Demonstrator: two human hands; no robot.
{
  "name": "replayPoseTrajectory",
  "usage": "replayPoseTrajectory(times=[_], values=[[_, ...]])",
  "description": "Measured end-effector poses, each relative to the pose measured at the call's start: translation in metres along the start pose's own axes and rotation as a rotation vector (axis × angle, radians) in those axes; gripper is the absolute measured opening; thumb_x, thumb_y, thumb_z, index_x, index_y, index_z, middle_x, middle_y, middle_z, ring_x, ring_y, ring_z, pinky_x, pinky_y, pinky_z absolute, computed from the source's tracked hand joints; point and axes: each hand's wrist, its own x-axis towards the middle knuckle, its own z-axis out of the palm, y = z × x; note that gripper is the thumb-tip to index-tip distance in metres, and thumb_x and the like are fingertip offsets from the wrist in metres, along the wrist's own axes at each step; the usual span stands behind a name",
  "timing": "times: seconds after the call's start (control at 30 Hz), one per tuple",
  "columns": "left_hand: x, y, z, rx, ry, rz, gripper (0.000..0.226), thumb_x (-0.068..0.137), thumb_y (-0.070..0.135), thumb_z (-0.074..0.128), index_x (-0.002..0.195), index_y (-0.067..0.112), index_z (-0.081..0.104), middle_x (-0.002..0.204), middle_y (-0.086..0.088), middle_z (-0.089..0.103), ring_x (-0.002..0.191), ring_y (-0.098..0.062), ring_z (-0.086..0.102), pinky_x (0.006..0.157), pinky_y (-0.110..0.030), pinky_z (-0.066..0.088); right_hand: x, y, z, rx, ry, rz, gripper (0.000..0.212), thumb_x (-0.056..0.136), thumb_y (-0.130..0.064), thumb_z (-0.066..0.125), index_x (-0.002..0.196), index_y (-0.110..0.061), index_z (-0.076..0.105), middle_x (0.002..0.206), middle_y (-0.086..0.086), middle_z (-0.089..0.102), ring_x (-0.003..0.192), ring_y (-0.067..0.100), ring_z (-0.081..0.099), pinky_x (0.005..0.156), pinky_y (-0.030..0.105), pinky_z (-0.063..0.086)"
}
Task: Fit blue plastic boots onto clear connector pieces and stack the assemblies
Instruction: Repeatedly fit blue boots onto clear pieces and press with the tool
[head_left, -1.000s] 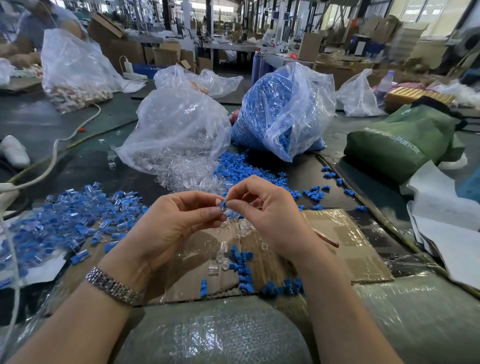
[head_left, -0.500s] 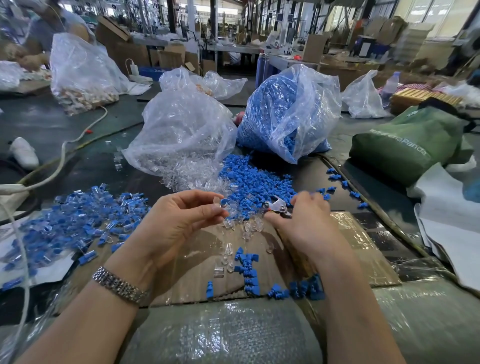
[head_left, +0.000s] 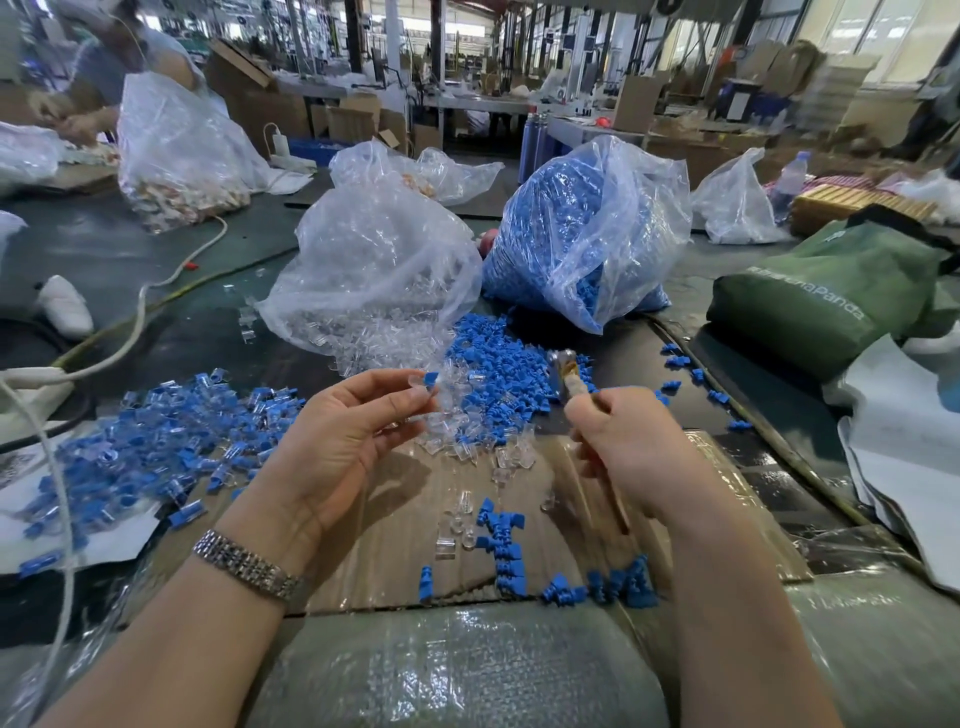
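Observation:
My left hand (head_left: 353, 441) pinches a clear connector with a blue boot (head_left: 429, 380) between thumb and fingertips, held above the table. To its right, my right hand (head_left: 628, 447) grips a small metal tool with a wooden handle (head_left: 569, 371), its head pointing up and away. Beyond the hands lie loose blue boots (head_left: 498, 364) and loose clear connectors (head_left: 467, 441). A heap of finished blue-and-clear assemblies (head_left: 156, 441) sits at the left. More boots (head_left: 504, 545) lie on the cardboard sheet (head_left: 395, 540) below my hands.
A clear bag of connectors (head_left: 374, 280) and a bag of blue boots (head_left: 587, 234) stand behind the piles. A green bag (head_left: 826, 301) lies at right, a white cable (head_left: 135, 322) at left. Bubble wrap (head_left: 452, 670) covers the near edge. Another person (head_left: 98, 67) works far left.
My right hand let go of the piece at my left fingertips, moved right and picked up the metal tool, now raised upright. My left hand still pinches the assembly.

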Motion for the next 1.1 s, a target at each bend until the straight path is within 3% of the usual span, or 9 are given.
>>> replayPoseTrajectory(times=[0.1,0.2,0.3,0.47,0.6,0.77,0.97,1.1], values=[[0.0,0.0,-0.001,-0.011,0.007,-0.014,0.016,0.077,0.006,0.077,0.091,0.013,0.082,0.107,-0.013,0.076,0.097,-0.021,0.074,0.078,-0.026,0.06,-0.004,-0.008,-0.003,0.187,-0.226,-0.081,0.02,0.093,-0.025,0.072,0.095,-0.005,0.072,0.073,0.005,0.067,0.068,0.018,0.068,0.076,0.043,0.063],[0.0,0.0,-0.001,-0.019,0.006,0.013,0.017,0.077,0.005,0.076,0.089,0.015,0.082,0.106,-0.012,0.077,0.098,-0.019,0.073,0.078,-0.025,0.06,-0.007,-0.019,0.007,0.291,-0.502,-0.076,0.025,0.099,-0.014,0.065,0.109,0.009,0.064,0.082,0.011,0.07,0.078,0.025,0.072,0.08,0.044,0.061],[0.0,0.0,-0.001,0.0,-0.004,0.038,0.017,0.075,0.009,0.078,0.088,0.019,0.082,0.103,-0.008,0.076,0.094,-0.017,0.072,0.078,-0.026,0.059,-0.011,-0.026,0.018,0.288,-0.603,-0.091,0.026,0.099,-0.012,0.062,0.11,0.011,0.062,0.088,0.014,0.073,0.084,0.025,0.073,0.084,0.045,0.062],[0.001,-0.001,0.003,0.058,0.003,0.083,0.017,0.071,0.012,0.079,0.086,0.018,0.082,0.097,-0.004,0.076,0.09,-0.015,0.07,0.075,-0.023,0.058,-0.016,-0.033,0.023,0.162,-0.616,-0.136,0.028,0.102,-0.019,0.058,0.109,0.007,0.064,0.094,0.012,0.075,0.084,0.018,0.073,0.068,0.026,0.058],[-0.001,-0.002,0.004,0.133,-0.002,0.098,0.02,0.069,0.014,0.08,0.089,0.016,0.081,0.1,-0.009,0.076,0.095,-0.021,0.067,0.083,-0.026,0.058,-0.017,-0.032,0.026,0.142,-0.602,-0.15,0.029,0.102,-0.021,0.058,0.11,0.006,0.063,0.099,0.015,0.076,0.085,0.02,0.074,0.07,0.029,0.058],[-0.005,-0.003,0.011,0.194,0.05,0.119,0.017,0.072,0.01,0.079,0.089,0.013,0.08,0.109,-0.024,0.072,0.1,-0.031,0.064,0.102,-0.047,0.048,-0.018,-0.033,0.028,0.098,-0.596,-0.177,0.031,0.104,-0.025,0.055,0.108,0.005,0.061,0.086,0.008,0.076,0.076,0.019,0.074,0.065,0.029,0.057],[-0.01,-0.001,0.013,0.243,0.067,0.147,0.02,0.069,0.017,0.079,0.089,0.014,0.08,0.104,-0.019,0.075,0.096,-0.029,0.065,0.103,-0.05,0.049,-0.022,-0.035,0.033,0.028,-0.494,-0.216,0.041,0.106,-0.034,0.052,0.1,0.005,0.063,0.064,0.001,0.069,0.06,0.02,0.07,0.059,0.033,0.056],[-0.008,0.001,0.011,0.274,0.067,0.178,0.021,0.068,0.021,0.08,0.088,0.018,0.081,0.098,-0.013,0.077,0.091,-0.023,0.066,0.097,-0.044,0.051,-0.023,-0.036,0.033,0.064,-0.491,-0.19,0.044,0.104,-0.041,0.053,0.1,0.002,0.064,0.07,0.005,0.072,0.064,0.025,0.072,0.059,0.03,0.057]])
